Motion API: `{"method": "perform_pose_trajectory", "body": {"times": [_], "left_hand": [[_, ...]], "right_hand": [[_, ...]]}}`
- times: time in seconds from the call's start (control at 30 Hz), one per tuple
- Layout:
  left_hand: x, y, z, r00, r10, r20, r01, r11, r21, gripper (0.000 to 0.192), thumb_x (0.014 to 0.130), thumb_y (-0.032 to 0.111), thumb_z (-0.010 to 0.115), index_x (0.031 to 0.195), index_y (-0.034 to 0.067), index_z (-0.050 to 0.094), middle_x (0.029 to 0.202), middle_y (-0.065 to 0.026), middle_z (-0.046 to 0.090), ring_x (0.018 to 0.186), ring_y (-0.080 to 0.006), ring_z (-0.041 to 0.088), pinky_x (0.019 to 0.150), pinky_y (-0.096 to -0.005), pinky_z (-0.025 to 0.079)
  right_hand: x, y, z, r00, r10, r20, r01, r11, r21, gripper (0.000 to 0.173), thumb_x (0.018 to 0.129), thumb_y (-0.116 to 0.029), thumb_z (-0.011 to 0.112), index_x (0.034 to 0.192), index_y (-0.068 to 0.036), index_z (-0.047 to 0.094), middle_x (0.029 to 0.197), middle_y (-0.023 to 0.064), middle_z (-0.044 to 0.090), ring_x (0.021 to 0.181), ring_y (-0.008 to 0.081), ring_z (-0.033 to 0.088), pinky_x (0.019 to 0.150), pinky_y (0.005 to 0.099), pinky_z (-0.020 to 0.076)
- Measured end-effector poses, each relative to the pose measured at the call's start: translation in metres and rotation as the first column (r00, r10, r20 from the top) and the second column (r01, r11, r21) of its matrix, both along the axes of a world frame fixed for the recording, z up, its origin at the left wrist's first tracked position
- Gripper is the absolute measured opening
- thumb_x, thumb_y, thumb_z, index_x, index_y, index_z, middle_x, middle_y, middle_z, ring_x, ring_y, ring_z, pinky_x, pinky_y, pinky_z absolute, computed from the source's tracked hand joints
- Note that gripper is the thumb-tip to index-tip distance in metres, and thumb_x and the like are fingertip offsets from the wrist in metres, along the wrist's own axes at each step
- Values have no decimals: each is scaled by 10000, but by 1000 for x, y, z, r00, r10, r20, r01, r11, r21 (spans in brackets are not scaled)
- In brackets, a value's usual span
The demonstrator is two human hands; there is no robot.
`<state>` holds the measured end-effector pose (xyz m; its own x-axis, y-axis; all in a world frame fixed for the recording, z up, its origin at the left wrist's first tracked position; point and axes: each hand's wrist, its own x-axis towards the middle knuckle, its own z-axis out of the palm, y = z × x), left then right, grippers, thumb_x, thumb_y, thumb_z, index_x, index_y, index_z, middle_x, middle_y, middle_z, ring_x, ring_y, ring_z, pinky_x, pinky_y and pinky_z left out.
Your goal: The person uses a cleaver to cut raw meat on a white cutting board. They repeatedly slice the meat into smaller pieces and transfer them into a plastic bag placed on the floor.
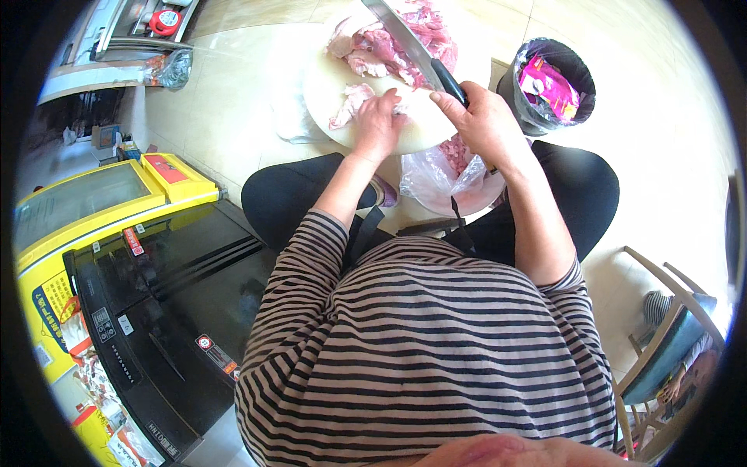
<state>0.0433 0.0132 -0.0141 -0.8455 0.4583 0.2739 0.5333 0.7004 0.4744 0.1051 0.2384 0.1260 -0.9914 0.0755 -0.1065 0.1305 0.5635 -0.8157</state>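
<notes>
A round whitish cutting board (327, 125) lies before me, close to the floor. Several large pieces of raw pink meat (379, 49) are heaped on its far side. My left hand (379, 122) presses down on a pale, fatty piece of raw meat (352, 104), which shows on both sides of the fingers. In my right hand (489, 119) is the black handle of a long kitchen knife (402, 38). The blade slants up and left above the heap; I cannot tell whether it touches. Below the board's near edge, cut meat (454, 153) lies in a clear plastic bag (426, 172) lining a bowl (435, 204).
A black bin (516, 108) with a bag liner and a pink wrapper (551, 87) stands right of the board. At left are a black glass-topped appliance (192, 286) and a yellow cabinet (87, 192). A wooden chair (671, 344) bearing cloth stands at right.
</notes>
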Motion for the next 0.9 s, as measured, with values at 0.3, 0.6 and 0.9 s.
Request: {"method": "perform_pose_trajectory", "body": {"times": [0.3, 0.6, 0.9], "left_hand": [[-51, -23, 9, 839, 103, 535, -261, 938, 228, 406, 867, -12, 603, 1263, 19, 517, 952, -111, 683, 867, -233, 661, 762, -347, 537], [-97, -79, 121, 790, -146, 595, -437, 548, 714, 412, 899, -88, 567, 1289, 9, 473, 967, -89, 652, 864, -164, 646, 755, -290, 555], [-67, -66, 120, 962, -94, 256, -203, 380, 902, 458, 863, -128, 568, 1290, -9, 456, 1105, -122, 629, 1028, -195, 625, 927, -339, 525]], "right_hand": [[-1, 1, 6, 998, 20, 67, -21, 1000, 4, 577, 928, -504, 604, 945, 72, 645, 675, 213, 622, 638, 315, 644, 614, 412, 497], [-2, 3, 5, 999, -9, 50, 9, 1000, -17, 576, 937, -501, 604, 978, 73, 632, 651, 190, 609, 602, 270, 629, 583, 384, 487], [0, 3, 8, 997, -15, 72, 17, 1000, -24, 574, 939, -505, 603, 939, 69, 621, 626, 174, 589, 582, 261, 617, 574, 389, 485]]}}
